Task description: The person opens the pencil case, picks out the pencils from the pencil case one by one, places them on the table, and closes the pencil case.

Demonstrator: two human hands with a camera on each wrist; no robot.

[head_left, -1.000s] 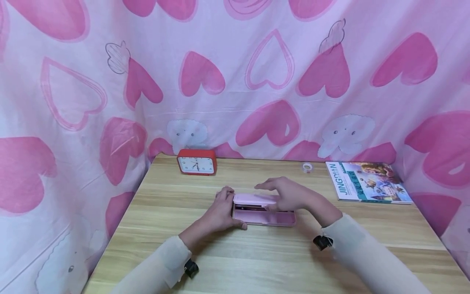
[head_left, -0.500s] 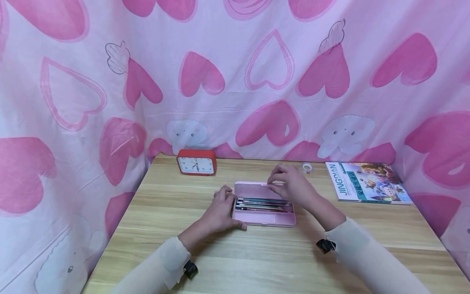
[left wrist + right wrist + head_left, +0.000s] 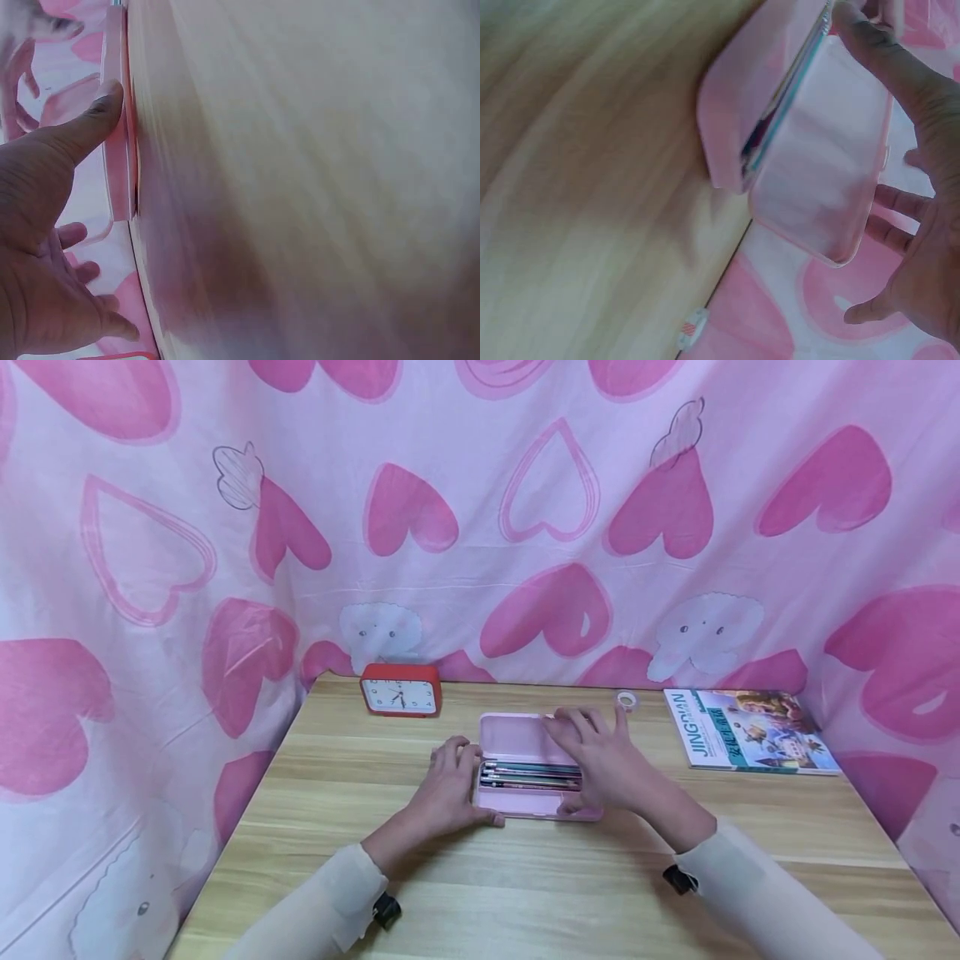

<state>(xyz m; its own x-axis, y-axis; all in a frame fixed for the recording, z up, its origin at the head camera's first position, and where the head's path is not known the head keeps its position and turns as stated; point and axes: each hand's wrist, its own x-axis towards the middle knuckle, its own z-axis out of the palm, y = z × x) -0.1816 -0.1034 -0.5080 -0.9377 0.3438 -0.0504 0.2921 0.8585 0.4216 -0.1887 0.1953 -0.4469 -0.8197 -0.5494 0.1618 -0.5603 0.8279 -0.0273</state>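
A pink pencil case (image 3: 517, 803) lies on the table with its lid (image 3: 512, 737) tipped back. Several pencils (image 3: 525, 775) fill its rear compartment; the front one shows bare pink. My left hand (image 3: 442, 789) holds the case's left end. In the left wrist view its thumb (image 3: 105, 109) presses the front wall, the other fingers behind. My right hand (image 3: 611, 764) spans the right part, fingers spread and overlapping the lid, thumb low by the front compartment. In the right wrist view its fingers (image 3: 892, 217) are at the lid's outer edge. It hides the pencils' right ends.
A red clock (image 3: 401, 695) stands at the back left of the wooden table (image 3: 480, 885). A small tape roll (image 3: 626, 700) lies at the back, beyond my right hand. A magazine (image 3: 753, 731) lies at the back right. A heart-patterned curtain (image 3: 480, 527) hangs behind.
The pencil case's lid has swung up and back, uncovering the pencils. My right hand rose with the lid, then spread out over the case's right part. The left hand stays on its end.
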